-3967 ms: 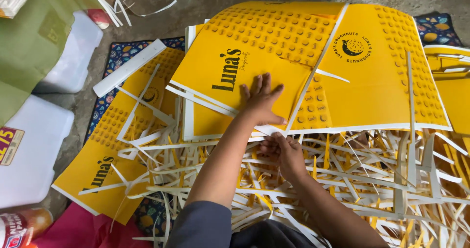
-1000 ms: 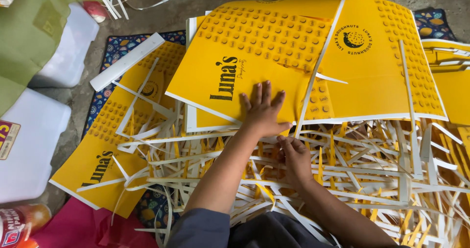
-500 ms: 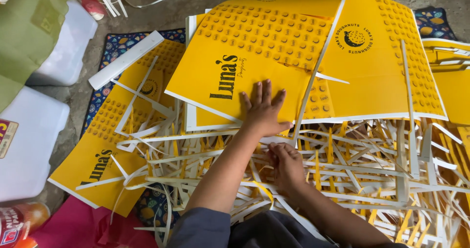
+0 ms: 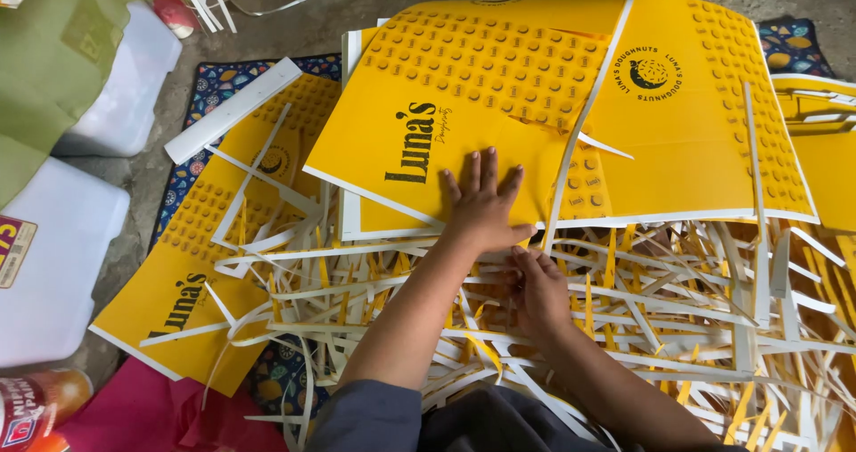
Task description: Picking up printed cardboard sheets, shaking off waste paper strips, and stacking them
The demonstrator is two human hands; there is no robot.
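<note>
— Which step? — The left hand (image 4: 483, 204), fingers spread flat, gripping nothing, pins the yellow printed cardboard sheet (image 4: 464, 122) at twelve o'clock.

— And next? — The right hand (image 4: 538, 290), curled, grip unclear, works among the white and yellow cardboard strips (image 4: 678, 318) at six; seemingly stripping waste demands steady pressure.

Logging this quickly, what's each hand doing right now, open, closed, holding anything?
Left hand: open, fingers spread, pressed flat on the yellow printed cardboard sheet, holding nothing.
Right hand: curled among the paper strips; what it grips cannot be told.
</note>
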